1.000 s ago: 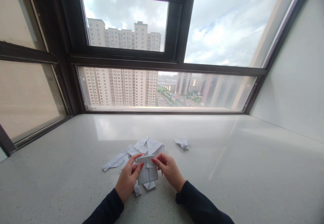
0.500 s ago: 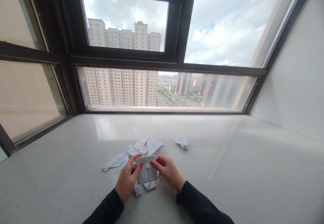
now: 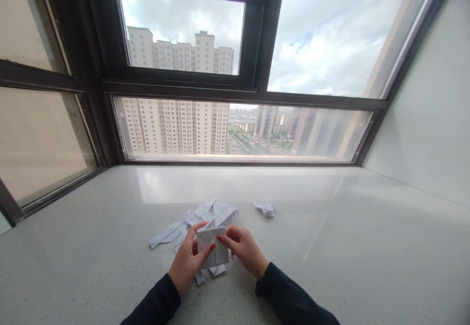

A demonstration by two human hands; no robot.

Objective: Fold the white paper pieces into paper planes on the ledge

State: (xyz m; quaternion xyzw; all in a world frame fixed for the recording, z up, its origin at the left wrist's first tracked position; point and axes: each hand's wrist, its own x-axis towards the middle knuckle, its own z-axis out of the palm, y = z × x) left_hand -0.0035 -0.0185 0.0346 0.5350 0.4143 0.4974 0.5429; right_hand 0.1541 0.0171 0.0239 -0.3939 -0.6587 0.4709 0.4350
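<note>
A small square of folded white paper (image 3: 221, 254) is held up between both hands, with crease lines down its middle. My left hand (image 3: 188, 261) grips its left side, the thumb lying across the front near the centre. On the right side, my right hand (image 3: 245, 249) pinches the same square, thumb on its front face. Behind and below the square, a loose pile of folded white paper pieces (image 3: 224, 212) lies on the pale speckled surface, partly hidden by the hands and the square.
A small stack of folded paper (image 3: 265, 208) sits right of the pile on the stone sill (image 3: 348, 246). Dark window frames (image 3: 235, 163) border the sill's back and left. A white wall (image 3: 433, 104) stands at the right.
My left thumb has slid right across the front of the square, towards my right thumb. The square has tilted slightly. The other paper pieces have not moved.
</note>
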